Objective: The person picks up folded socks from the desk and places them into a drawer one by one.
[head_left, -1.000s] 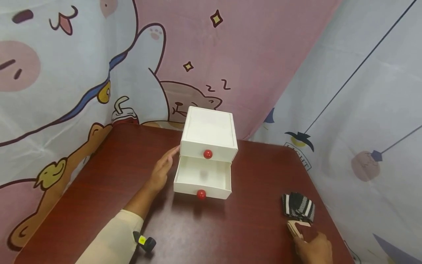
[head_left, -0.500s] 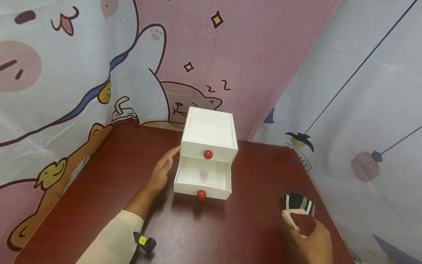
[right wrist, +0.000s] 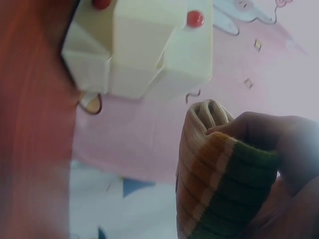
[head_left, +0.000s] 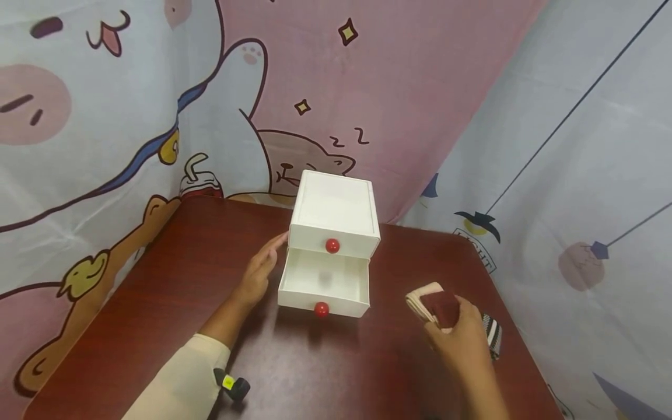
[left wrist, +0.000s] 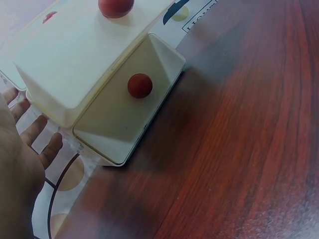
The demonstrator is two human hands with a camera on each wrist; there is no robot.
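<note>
A small white drawer box (head_left: 336,201) stands at the middle of the table, its lower drawer (head_left: 325,277) pulled out with nothing inside. Against the box's left side my left hand (head_left: 257,274) rests its straight fingers; the left wrist view shows them along that wall. To the right of the drawer, my right hand (head_left: 459,329) grips a folded pair of socks (head_left: 441,308), cream and maroon from above. Ribbed orange and green bands show on the socks (right wrist: 219,179) in the right wrist view. Behind that hand, a black, grey and white striped pair of socks (head_left: 492,335) lies partly hidden.
Both drawers have round red knobs, the upper knob (head_left: 332,245) on a closed drawer. The dark red wooden table (head_left: 336,373) ends at a printed cloth backdrop (head_left: 409,87) behind and on both sides. A black wrist strap device (head_left: 236,387) sits on the left sleeve.
My right hand has lifted the cream and maroon socks from beside the striped pair and carried them left and farther from me, towards the open drawer. The left hand stays in place.
</note>
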